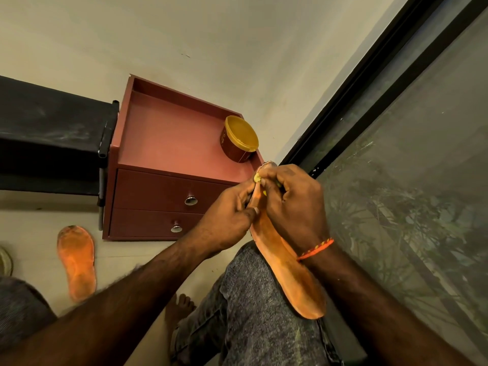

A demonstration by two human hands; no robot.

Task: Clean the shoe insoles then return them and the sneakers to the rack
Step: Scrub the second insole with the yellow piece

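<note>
An orange insole (287, 270) lies across my right knee, its toe end raised between both hands. My left hand (229, 215) grips the insole's left edge near the toe, thumb on top. My right hand (293, 199) curls over the toe end and pinches a small yellow piece (256, 177) against it; what the piece is cannot be told. A second, dirty orange insole (77, 262) lies flat on the floor at the left. No sneakers are clearly in view.
A dark red two-drawer cabinet (169, 196) stands against the wall, with a yellow-lidded tub (239, 138) on its top. A black rack (52, 133) sits to its left. A dark-framed window (396, 128) runs along the right. My bare foot (182, 307) rests on the floor.
</note>
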